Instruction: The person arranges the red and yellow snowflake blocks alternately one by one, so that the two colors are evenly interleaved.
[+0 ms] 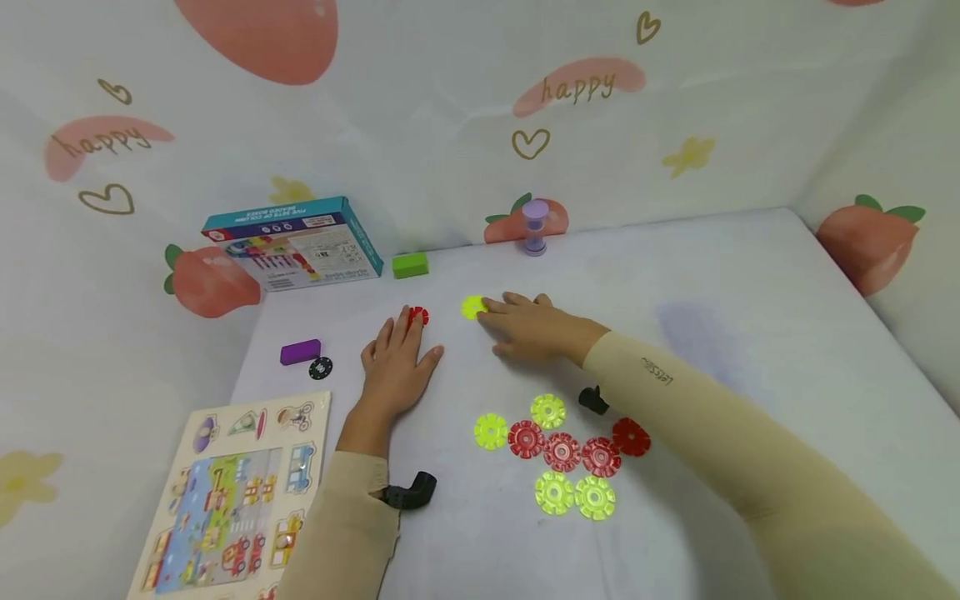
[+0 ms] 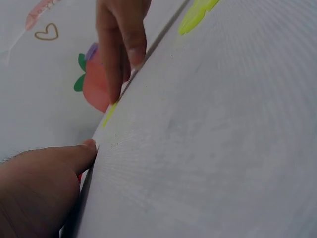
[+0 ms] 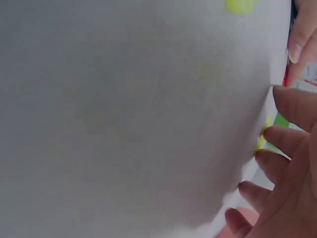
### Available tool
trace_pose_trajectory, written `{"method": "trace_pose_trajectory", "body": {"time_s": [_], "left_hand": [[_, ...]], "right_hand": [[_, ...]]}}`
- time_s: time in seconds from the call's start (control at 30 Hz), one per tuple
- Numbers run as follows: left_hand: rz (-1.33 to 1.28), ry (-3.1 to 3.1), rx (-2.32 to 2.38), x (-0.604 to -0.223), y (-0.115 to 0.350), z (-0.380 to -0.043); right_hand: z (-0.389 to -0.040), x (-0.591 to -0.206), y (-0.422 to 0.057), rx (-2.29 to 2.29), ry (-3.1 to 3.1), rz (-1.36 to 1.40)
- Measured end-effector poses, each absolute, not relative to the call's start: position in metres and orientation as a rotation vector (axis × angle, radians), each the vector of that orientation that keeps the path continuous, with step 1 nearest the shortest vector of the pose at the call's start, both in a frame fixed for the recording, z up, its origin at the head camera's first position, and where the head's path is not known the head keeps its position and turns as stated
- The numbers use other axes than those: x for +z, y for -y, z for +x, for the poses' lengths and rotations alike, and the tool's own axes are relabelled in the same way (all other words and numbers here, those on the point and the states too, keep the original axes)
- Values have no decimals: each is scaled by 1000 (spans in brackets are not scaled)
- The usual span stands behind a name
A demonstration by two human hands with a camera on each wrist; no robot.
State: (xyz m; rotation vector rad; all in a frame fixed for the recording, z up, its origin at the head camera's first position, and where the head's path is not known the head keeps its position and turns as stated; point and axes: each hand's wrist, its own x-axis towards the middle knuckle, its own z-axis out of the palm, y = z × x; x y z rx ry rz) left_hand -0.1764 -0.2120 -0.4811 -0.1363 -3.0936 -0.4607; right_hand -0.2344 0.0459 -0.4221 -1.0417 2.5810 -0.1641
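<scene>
My left hand [image 1: 393,367] lies palm down, its extended fingertips on a small red notched disc [image 1: 423,315] that they partly cover. To its right, my right hand [image 1: 528,327] touches a yellow-green notched disc [image 1: 472,307] with its fingertips. In the right wrist view that yellow-green disc [image 3: 260,141] is seen edge-on under the fingers [image 3: 285,141]. Nearer on the table, several red notched discs [image 1: 562,451] form a slanting row. Yellow-green notched discs [image 1: 554,492] lie on both sides of this row; whether the discs interlock I cannot tell.
A picture puzzle board [image 1: 315,433] lies at the left front. Beyond it are a purple block [image 1: 300,352] and a black round chip [image 1: 320,368]. Along the back stand a printed box [image 1: 300,250], a green block [image 1: 410,265] and a lilac hourglass-shaped item [image 1: 535,227].
</scene>
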Motion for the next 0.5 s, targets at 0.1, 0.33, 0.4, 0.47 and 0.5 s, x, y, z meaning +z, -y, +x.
{"method": "trace_pose_trajectory", "body": {"time_s": [0.1, 0.33, 0.4, 0.47, 0.5], "left_hand": [[-151, 3092, -459, -478, 212, -177], [-158, 3097, -468, -475, 212, -177], [-158, 3105, -459, -475, 212, -178], [-158, 3107, -449, -475, 212, -178], [-156, 3108, -448, -474, 212, -178]], "right_hand": [[-237, -423, -32, -159, -2574, -1035], [-238, -424, -5, -142, -2546, -1043], [-238, -425, -1, -123, -2543, -1052], [-238, -425, 2, -104, -2544, -1053], [-238, -426, 3, -96, -2546, -1052]]}}
